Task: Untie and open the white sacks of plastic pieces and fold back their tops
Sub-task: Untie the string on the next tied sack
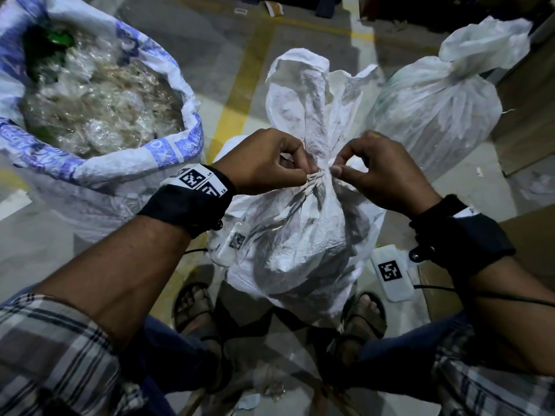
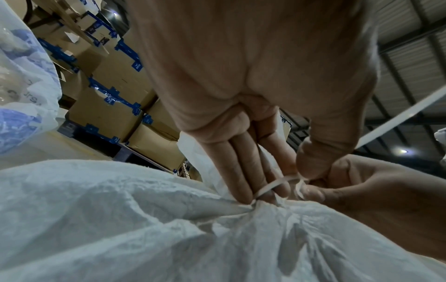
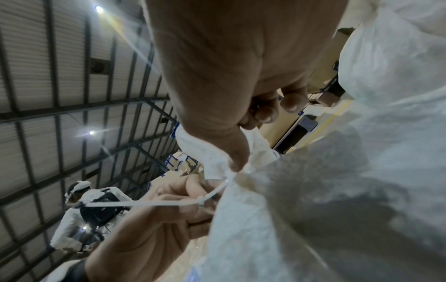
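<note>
On the left stands an opened sack [image 1: 99,163] with blue print, its top folded back over clear plastic scraps [image 1: 99,100]. In the middle, between the person's sandalled feet, the tied white sack [image 1: 300,235] stands upright. The left hand [image 1: 264,162] pinches the white tie [image 2: 267,188] at its neck; the right hand [image 1: 381,172] pinches the neck opposite. Another tied sack [image 1: 435,97] stands far right.
</note>
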Tool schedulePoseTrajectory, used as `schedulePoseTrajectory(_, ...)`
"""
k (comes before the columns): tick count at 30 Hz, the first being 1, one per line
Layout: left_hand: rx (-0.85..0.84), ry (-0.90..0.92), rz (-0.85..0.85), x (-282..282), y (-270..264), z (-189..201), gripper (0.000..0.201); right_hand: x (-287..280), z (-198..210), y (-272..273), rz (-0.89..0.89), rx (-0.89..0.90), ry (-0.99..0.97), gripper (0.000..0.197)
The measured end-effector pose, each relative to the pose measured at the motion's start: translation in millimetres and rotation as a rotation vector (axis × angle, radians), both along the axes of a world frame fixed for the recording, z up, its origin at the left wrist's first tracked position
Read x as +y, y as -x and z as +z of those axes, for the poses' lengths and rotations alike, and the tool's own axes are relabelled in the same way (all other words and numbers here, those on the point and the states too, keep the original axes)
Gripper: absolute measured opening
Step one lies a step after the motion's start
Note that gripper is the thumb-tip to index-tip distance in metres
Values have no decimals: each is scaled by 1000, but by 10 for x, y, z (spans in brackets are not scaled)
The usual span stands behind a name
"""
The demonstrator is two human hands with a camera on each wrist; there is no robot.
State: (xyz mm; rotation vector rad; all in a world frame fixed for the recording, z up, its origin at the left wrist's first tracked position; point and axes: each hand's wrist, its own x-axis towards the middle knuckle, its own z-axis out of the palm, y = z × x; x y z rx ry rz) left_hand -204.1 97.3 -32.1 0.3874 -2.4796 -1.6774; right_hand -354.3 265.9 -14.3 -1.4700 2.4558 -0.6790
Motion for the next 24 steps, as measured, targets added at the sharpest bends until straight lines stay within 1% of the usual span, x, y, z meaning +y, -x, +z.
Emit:
schedulePoseTrajectory(3,4,14,13,-19,-1,-14,6,24,-3,11,-37,32,3,8)
schedulePoseTrajectory(5,11,10,12,-22,-3,-23,5,25,1,-55,16,20,53,6)
schedulePoseTrajectory(8,27,-5,7,-22,-6,-33,6,5,-1,-153,97,3,123,9)
schedulePoseTrajectory(10,23,-11,-1,-22,-11,-45,6,-9,-11,-178,124,10,133,11)
schedulePoseTrajectory(12,21,-23,-8,-16,-14,-53,2,-13,-17,-171,139,37,117,12)
schedulePoseTrajectory(14,26,-30,-4,-9,-8,-50,2,-8,-17,-129,131,71,91,11)
schedulePoseTrajectory(17,8,-15,14,-19,1,-45,7,15,-13,-40,62,108,34,10)
schedulePoseTrajectory(20,-14,-25,20,-18,-4,-45,1,34,-26,-53,62,111,65,8)
schedulePoseTrajectory(23,-11,-41,24,-21,-23,-33,18,23,-35,-165,144,112,145,8)
schedulePoseTrajectory(24,-12,-41,22,-25,-27,-33,18,17,-38,-189,163,117,153,8)
